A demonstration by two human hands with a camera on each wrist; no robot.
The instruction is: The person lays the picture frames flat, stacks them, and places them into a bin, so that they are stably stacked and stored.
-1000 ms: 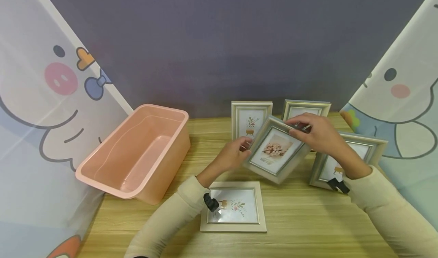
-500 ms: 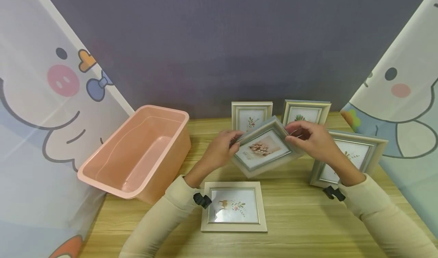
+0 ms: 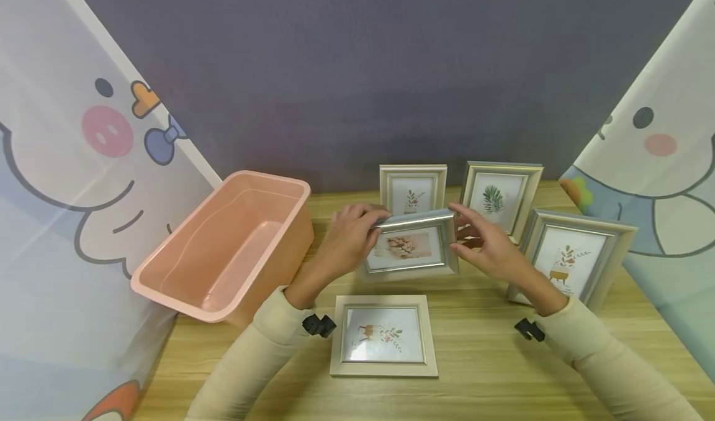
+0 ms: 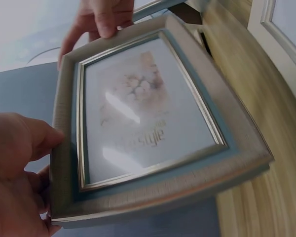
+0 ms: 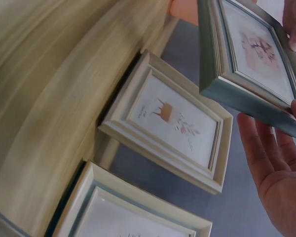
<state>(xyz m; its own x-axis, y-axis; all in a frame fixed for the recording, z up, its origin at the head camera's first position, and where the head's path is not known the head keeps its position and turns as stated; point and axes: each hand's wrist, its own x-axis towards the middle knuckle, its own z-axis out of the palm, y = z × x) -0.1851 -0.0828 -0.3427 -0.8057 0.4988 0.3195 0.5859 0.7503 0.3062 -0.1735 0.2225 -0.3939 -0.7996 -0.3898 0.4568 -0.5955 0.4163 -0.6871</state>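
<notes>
The photo frame (image 3: 410, 250) sits closer to level than half a second ago, its raised corner swung down. The left hand (image 3: 343, 241) and right hand (image 3: 485, 247) each grasp one end of it above the table (image 3: 486, 371), probably to keep it steady. Four more frames surround it: the back frame (image 3: 412, 191) at 12 o'clock, leaf frame (image 3: 499, 197) at 2 and large frame (image 3: 572, 253) at 3, all upright, likely propped from behind; the flat frame (image 3: 384, 336) lies at 6. One tub (image 3: 287, 253) stands at 9.
</notes>
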